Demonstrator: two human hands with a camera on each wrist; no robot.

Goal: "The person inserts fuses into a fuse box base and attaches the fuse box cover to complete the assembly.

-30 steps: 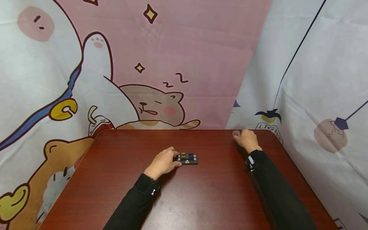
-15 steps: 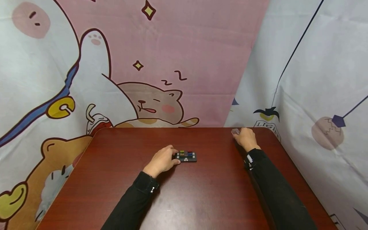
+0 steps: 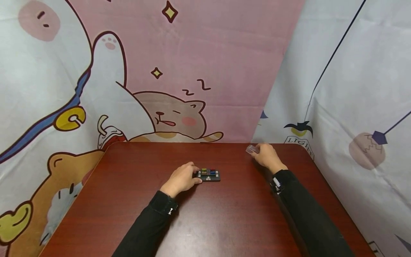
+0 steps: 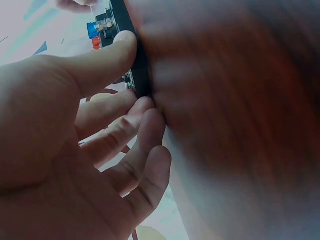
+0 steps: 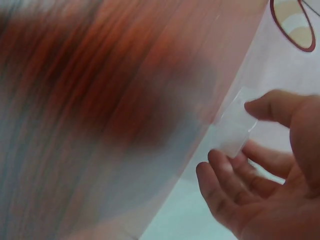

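Observation:
On the table, near the middle of the head view, lies a black fuse block [image 3: 209, 177] with small coloured blade fuses and metal terminals. My left hand [image 3: 181, 180] pinches its left end between thumb and fingers. In the left wrist view, a blue fuse [image 4: 91, 31] stands out past the thumb, which presses the block's side. Toward the table's far right, my right hand [image 3: 267, 156] holds a clear plastic cover [image 3: 251, 149] by its right end. Seen from the right wrist, thumb and fingertips pinch the see-through cover [image 5: 235, 127], raised off the table.
The reddish-brown wooden table [image 3: 231, 217] has its far edge just behind the right hand. A printed cloth [image 3: 237, 71] with cartoon animals hangs behind it, and a white cloth [image 3: 359, 89] hangs along the right side.
My right hand has moved left with the clear cover, toward the fuse block. The left hand keeps its hold on the block and has hardly moved.

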